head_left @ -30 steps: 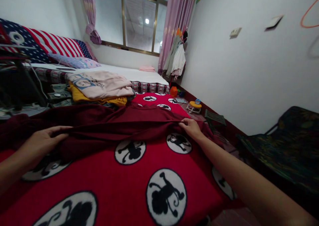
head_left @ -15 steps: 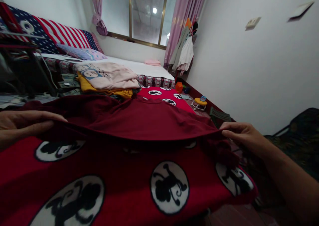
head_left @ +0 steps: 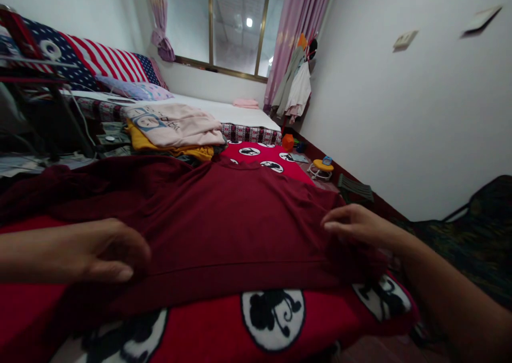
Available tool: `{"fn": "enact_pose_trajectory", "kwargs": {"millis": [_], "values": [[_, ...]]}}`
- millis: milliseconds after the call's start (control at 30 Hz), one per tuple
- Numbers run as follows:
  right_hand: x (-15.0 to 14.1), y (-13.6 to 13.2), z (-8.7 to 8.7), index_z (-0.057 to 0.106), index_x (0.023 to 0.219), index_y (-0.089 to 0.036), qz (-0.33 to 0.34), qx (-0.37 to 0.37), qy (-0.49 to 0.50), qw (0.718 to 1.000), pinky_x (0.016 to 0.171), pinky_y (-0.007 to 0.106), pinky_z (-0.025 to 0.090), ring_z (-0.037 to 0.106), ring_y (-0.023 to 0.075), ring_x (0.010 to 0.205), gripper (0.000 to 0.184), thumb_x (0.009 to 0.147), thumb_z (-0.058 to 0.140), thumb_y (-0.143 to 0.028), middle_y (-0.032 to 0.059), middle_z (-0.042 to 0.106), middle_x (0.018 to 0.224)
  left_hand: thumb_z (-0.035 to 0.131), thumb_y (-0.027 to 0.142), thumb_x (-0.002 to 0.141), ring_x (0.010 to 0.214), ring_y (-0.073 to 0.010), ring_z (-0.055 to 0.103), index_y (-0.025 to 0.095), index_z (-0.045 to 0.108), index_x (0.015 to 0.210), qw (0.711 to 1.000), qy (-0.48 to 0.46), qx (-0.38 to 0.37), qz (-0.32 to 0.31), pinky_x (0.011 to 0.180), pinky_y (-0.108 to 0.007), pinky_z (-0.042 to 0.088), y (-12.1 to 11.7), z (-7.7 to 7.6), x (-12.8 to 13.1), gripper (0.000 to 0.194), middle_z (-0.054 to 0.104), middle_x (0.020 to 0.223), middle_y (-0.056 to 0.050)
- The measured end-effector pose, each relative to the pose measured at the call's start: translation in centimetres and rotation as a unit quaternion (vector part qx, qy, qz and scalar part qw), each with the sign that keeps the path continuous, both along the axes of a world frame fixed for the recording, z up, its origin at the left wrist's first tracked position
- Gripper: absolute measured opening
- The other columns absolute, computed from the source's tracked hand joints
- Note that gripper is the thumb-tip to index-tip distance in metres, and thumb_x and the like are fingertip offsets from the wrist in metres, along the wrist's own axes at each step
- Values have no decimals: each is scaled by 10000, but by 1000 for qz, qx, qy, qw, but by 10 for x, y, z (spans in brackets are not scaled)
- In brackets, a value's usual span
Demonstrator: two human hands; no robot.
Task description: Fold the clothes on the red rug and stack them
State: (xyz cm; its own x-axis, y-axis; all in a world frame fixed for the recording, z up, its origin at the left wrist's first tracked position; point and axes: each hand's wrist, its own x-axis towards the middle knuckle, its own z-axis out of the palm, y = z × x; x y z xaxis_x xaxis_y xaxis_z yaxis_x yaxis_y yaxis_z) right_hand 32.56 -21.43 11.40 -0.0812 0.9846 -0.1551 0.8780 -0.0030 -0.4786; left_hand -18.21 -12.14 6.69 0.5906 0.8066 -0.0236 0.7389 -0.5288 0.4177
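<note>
A dark maroon shirt lies spread over a red blanket printed with black monkeys in white circles. My left hand rests on the shirt's near left part, fingers curled, thumb pinching the cloth by the hem. My right hand is at the shirt's right edge, fingers together, pinching the fabric there.
A pile of folded clothes, pink on yellow, sits behind the shirt. Beyond it is a bed with a flag-patterned cover under a window. A dark chair stands at the right by the white wall. Small toys lie on the floor.
Both hands lifted the shirt's near edge, pulled it toward me and laid it down flat. The shirt now covers more of the blanket, and both hands are closer to me.
</note>
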Motion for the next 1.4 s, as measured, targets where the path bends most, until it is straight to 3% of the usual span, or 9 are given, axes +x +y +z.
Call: {"fn": "enact_pose_trajectory", "kwargs": {"millis": [67,133,300,433,700,833,967,1167,1400], "values": [[-2,37,-3,743,954,-179,-76,111,-18,991,667,263,510,664,180,726,304,834,586,-411,46,734,858,527,509,833,918,-203,673,287,733,1011,991,-4,-95,-98,830,-270,526,29,10,33,351,732,1016,1],[-2,76,-14,702,1066,-163,-146,194,-74,967,783,273,511,678,193,863,293,814,598,-269,77,727,992,504,468,871,996,-205,657,240,712,1064,988,-36,-38,-143,895,-278,508,53,8,68,363,707,1086,-42],[3,141,-53,351,1451,-111,-279,173,-214,920,901,393,491,612,312,1135,811,761,719,-326,252,543,1323,481,445,900,1345,-266,443,177,519,1378,988,-46,114,-97,1114,-389,362,90,-42,129,549,454,1469,-140],[17,157,-60,600,1206,-102,-276,92,-256,922,864,399,507,638,325,1090,499,818,666,-408,222,652,1159,401,565,933,1459,-290,242,204,397,1473,988,-1,144,-49,1172,-503,222,102,-72,140,650,317,1561,-135],[21,171,-64,677,1108,-111,-331,120,-305,885,798,375,522,676,320,1011,294,875,530,-215,221,686,1065,346,676,915,1472,-291,202,254,403,1475,988,5,148,-44,1185,-495,170,99,-72,140,703,261,1586,-107],[-6,177,-71,623,1182,-48,-325,128,-314,883,809,454,513,658,335,1036,390,923,333,-81,293,614,1168,334,698,905,1477,-292,183,256,397,1479,990,15,134,-45,1191,-483,152,97,-69,142,728,247,1591,-104],[-49,182,-64,541,1280,-38,-279,189,-312,889,901,565,440,526,406,1202,397,914,440,-153,329,460,1341,340,667,923,1482,-288,161,245,398,1479,991,15,123,-40,1196,-473,140,94,-64,142,700,237,1595,-106],[-127,182,-98,403,1448,-208,-48,201,-201,958,1111,499,312,348,282,1399,580,947,434,-498,124,372,1534,413,547,952,1449,-287,271,171,442,1446,990,-86,108,9,1181,-435,244,96,-65,141,622,309,1562,-148],[-119,191,-119,535,1359,-238,-29,206,-91,974,1142,542,265,332,261,1424,479,937,473,-456,70,420,1513,533,242,926,1182,-206,550,149,603,1230,904,-255,292,179,1012,-331,469,112,-34,88,326,562,1301,-106]]}}
